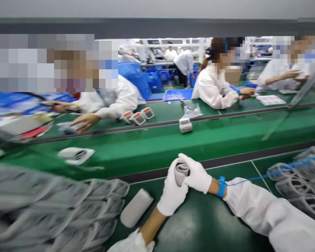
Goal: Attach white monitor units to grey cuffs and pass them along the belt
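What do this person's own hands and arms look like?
White gloves cover the left hand and right hand. Loose, wrinkled white sleeves end short of the gloves. The right wrist wears a blue band with a thin blue cord attached.

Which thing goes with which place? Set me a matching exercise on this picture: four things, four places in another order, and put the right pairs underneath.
Things
1. Blue wristband
2. Plastic bag
3. Grey roll, coiled end showing at the top
4. Pale roll, no coil showing

Places
A. Lying on the near green table
B. Held between the left hand and the right hand, both gloved in white
C. On the far green work surface
D. Around the right wrist

Right pairs: 1-D, 2-C, 3-B, 4-A
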`<state>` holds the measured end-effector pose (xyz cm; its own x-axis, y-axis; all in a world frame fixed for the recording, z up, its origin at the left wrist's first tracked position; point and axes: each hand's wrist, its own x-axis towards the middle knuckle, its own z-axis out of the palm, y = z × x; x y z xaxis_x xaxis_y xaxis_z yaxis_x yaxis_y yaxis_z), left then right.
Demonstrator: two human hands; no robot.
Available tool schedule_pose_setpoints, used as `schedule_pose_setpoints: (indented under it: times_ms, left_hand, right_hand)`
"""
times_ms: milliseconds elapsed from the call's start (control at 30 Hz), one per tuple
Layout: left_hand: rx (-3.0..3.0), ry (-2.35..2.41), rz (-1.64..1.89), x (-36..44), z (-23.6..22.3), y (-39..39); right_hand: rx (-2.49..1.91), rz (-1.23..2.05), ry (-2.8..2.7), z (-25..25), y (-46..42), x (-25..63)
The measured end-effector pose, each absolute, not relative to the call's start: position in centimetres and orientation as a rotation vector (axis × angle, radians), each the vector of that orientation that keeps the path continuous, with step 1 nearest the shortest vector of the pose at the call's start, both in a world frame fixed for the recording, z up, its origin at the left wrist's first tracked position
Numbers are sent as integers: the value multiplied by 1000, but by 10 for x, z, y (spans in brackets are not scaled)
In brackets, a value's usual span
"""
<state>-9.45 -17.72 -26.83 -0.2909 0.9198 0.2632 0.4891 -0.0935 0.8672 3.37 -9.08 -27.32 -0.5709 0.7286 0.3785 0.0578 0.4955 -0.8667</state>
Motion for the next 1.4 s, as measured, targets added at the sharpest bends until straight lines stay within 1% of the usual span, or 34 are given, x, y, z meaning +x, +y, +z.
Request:
schedule_pose_setpoints:
  times_ms: [133,267,367,500,733,900,1100,1200,1267,1333,1367,1400]
  left_hand:
    - [1721,1847,1483,-88,-277,-173]
    - [1779,1933,1549,-84,-287,-170]
    - [1699,1859,1579,-82,-286,-171]
    - [1701,1762,1641,-83,-282,-170]
    - [1730,1836,1561,-85,-284,-163]
    - [1723,1878,1455,-85,-288,-163]
    - [1691,1810,1471,-81,-288,-162]
    - [1461,1736,1563,-80,-265,-158]
    - [1179,1615,1706,-89,-231,-165]
    - [1053,1301,1808,-108,-188,-188]
    - [1047,1234,1859,-121,-165,-206]
    - [1015,1253,1954,-134,-144,-226]
  right_hand:
    - [-751,1140,-1916,-276,-91,37]
    - [-895,1057,-1908,-281,-87,38]
    - [-941,1004,-1909,-280,-86,39]
    - [-1003,1015,-1859,-279,-84,40]
    - [-962,1158,-1877,-278,-73,37]
    - [-988,1178,-1872,-275,-73,37]
    - [-961,1238,-1843,-277,-73,35]
    - [-895,1432,-1730,-257,-58,40]
    - [-833,1653,-1608,-234,-40,54]
    - [-764,1798,-1559,-210,-19,78]
    - [-752,1749,-1614,-200,-10,92]
    - [-755,1586,-1695,-192,-3,107]
